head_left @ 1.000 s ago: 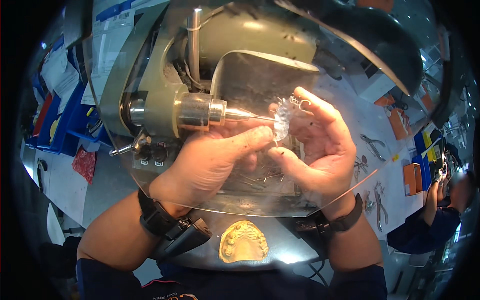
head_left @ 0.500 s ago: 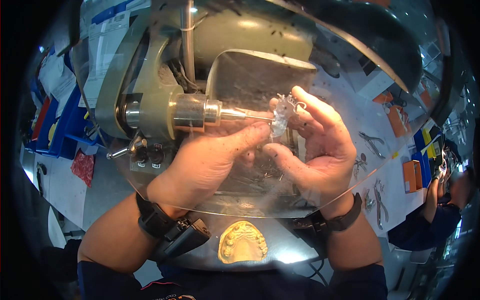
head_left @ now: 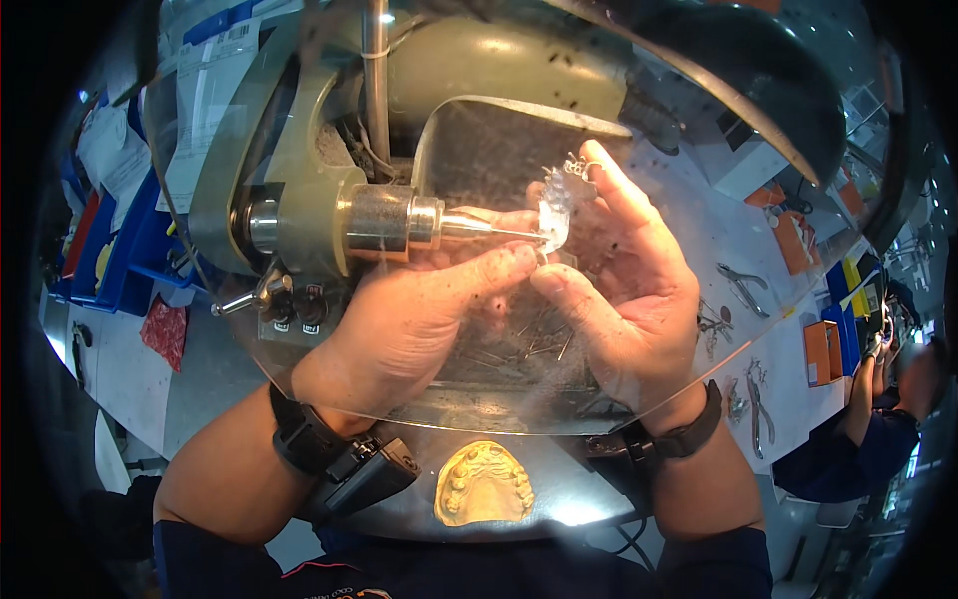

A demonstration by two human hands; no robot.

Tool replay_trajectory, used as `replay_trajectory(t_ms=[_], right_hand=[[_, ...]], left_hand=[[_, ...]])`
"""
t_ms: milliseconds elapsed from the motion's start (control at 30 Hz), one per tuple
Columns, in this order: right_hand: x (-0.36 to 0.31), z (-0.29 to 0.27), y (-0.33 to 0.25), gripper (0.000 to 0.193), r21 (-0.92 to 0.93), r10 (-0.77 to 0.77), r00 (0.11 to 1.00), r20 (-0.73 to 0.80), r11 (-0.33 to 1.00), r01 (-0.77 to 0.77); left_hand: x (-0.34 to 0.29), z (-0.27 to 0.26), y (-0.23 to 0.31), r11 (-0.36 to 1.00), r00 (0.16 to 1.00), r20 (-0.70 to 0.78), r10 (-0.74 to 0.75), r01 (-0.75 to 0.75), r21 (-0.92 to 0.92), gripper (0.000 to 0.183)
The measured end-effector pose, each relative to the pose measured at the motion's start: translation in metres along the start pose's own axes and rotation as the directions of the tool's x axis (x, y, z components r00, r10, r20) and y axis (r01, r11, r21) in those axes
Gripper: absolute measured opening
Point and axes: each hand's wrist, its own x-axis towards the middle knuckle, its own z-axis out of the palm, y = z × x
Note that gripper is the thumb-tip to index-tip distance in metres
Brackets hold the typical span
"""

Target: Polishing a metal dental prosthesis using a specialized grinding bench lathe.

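- Thin metal framework: between the hands, at the right end of the slim bit.
- Right hand: thumb and forefinger gripping it.
- Left hand: fingertips beside bit; grip unclear.
- Probably light, stiff; clasps likely bend. Best held by broad edges.
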Motion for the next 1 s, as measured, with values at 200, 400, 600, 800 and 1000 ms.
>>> replay_trajectory(t_ms=[200, 400, 600, 800, 1000], right_hand=[[0.0036, 0.0023, 0.0000, 0.067, 0.082, 0.106, 0.994, 0.002, 0.991, -0.106], [0.0044, 0.0063, -0.0013, 0.066, 0.118, 0.110, 0.994, -0.010, 0.987, -0.108], [0.0034, 0.0066, -0.0010, 0.065, 0.095, 0.105, 0.994, -0.003, 0.990, -0.104], [0.0032, 0.0083, -0.0026, 0.065, 0.117, 0.133, 0.990, -0.034, 0.985, -0.129], [0.0034, 0.0057, -0.0023, 0.064, 0.123, 0.126, 0.992, -0.022, 0.985, -0.122]], left_hand=[[0.0004, -0.0013, -0.0012, 0.999, 0.999, -0.017, 0.045, -0.045, -0.009, 0.027], [-0.0002, -0.0063, -0.0016, 0.998, 0.999, 0.013, 0.046, -0.046, -0.038, 0.022], [-0.0020, -0.0053, -0.0015, 0.998, 0.999, 0.003, 0.044, -0.044, -0.046, 0.021], [-0.0014, -0.0061, -0.0027, 0.998, 0.998, 0.009, 0.069, -0.069, 0.003, 0.021], [-0.0026, -0.0039, -0.0011, 0.999, 0.999, -0.006, 0.050, -0.050, -0.009, 0.021]])
